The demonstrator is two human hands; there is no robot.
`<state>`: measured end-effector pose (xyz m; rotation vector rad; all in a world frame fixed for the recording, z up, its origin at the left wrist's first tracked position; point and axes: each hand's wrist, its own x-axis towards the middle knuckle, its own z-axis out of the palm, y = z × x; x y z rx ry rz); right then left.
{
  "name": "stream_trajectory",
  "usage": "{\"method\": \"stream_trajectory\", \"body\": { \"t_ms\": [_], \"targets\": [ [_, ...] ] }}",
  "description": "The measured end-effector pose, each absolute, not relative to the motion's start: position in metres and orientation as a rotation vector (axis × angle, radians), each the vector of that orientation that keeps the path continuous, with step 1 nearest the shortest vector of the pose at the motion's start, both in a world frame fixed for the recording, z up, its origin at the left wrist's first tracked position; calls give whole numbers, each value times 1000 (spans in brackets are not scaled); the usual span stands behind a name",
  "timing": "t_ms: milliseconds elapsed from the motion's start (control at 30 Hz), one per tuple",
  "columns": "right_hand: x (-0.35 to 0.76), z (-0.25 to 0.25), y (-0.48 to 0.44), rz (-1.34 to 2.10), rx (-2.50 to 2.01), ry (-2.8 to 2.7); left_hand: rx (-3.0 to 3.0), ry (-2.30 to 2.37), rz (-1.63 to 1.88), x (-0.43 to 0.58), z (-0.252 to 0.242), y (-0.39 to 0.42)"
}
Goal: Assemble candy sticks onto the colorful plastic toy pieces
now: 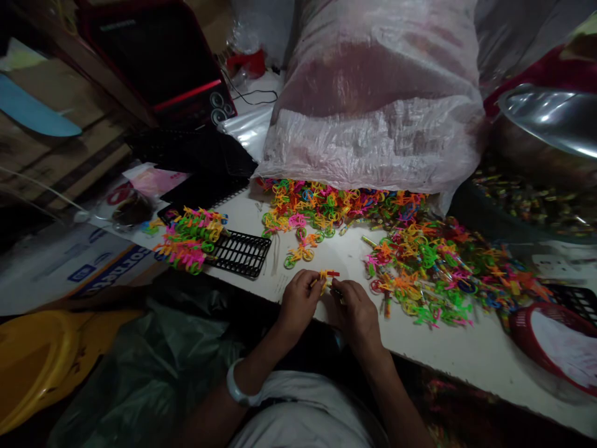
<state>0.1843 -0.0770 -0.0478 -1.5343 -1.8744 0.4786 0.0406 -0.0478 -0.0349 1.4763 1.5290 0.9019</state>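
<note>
Above the front edge of the white table, my left hand (300, 302) is closed, thumb and fingertips pinching a small yellow plastic toy piece (323, 274) with a red bit at its end. Close beside it, my right hand (358, 314) is also closed in a pinch; its fingers hide most of what they hold. A heap of colourful plastic toy pieces (426, 255), mixed with small printed tubes, lies to the right. On the left, a black slotted rack (242, 252) carries a cluster of assembled pink, green, orange and yellow pieces (193, 239).
A large translucent sack (373, 124) spills more toy pieces at the back. To the right are a red basket (527, 330) and a dark tub of small tubes (536, 202) with a metal bowl (555, 118). A red-framed screen device (153, 56) stands back left; a yellow chair (60, 361) is lower left.
</note>
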Motion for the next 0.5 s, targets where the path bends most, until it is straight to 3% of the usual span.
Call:
{"method": "stream_trajectory", "body": {
  "t_ms": [333, 400, 500],
  "targets": [
    [197, -64, -75, 776, -1468, -1590, 1238, 1325, 841, 45, -40, -47],
    [210, -55, -74, 684, -1478, -1650, 1351, 1317, 829, 44, -39, -41],
    [238, -31, -67, 248, -1650, -1630, 1682, 1484, 909, 33, -37, -23]
  ]
}}
